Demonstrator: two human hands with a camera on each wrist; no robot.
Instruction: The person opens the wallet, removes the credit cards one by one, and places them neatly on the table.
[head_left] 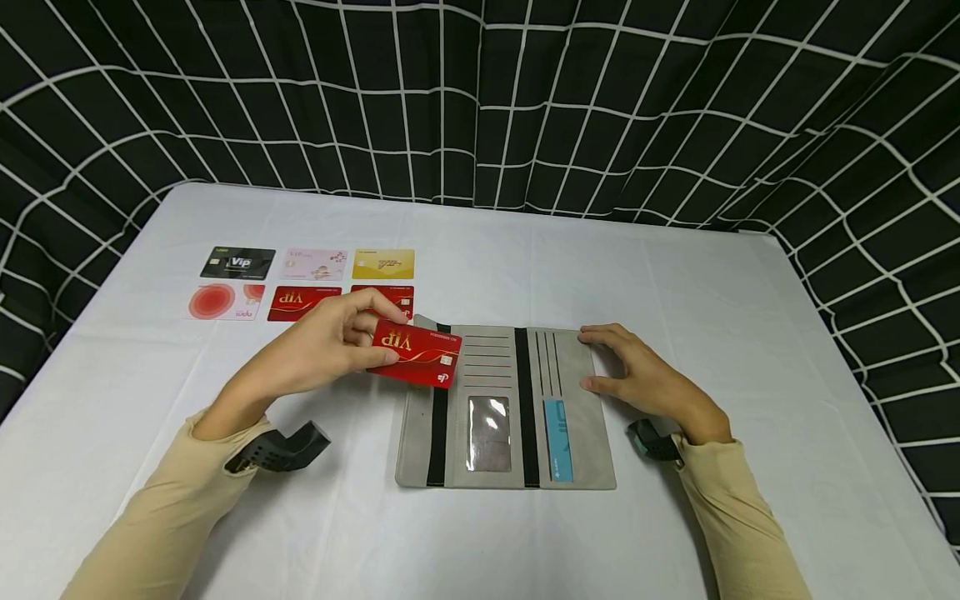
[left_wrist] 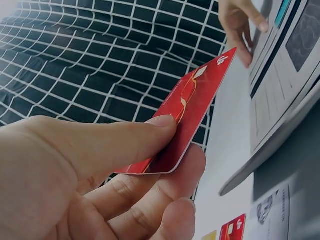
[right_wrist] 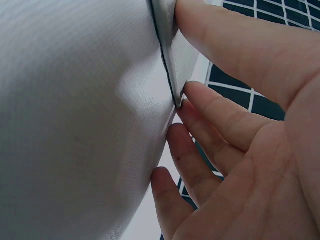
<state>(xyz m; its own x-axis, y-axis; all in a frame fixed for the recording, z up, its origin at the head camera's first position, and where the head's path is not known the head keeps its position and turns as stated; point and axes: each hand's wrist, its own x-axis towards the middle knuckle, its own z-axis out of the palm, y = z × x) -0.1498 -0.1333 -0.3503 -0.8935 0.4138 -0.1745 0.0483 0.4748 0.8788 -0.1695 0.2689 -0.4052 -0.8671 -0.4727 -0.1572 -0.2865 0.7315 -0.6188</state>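
My left hand pinches a red VIP card between thumb and fingers, its gold lettering upside down in the head view. The card is tilted and overlaps the left part of an unfolded grey wallet. In the left wrist view the thumb lies across the card's printed face. Card slots, a clear window and dark bands show inside the wallet. A blue card sits in a right-hand slot. My right hand touches the wallet's right edge with thumb and fingertips, fingers loosely bent.
Two rows of cards lie at the back left: a black card, a pink card and a yellow card above several red and white ones. A white cloth covers the table. Dark curtains with white grid lines stand behind it.
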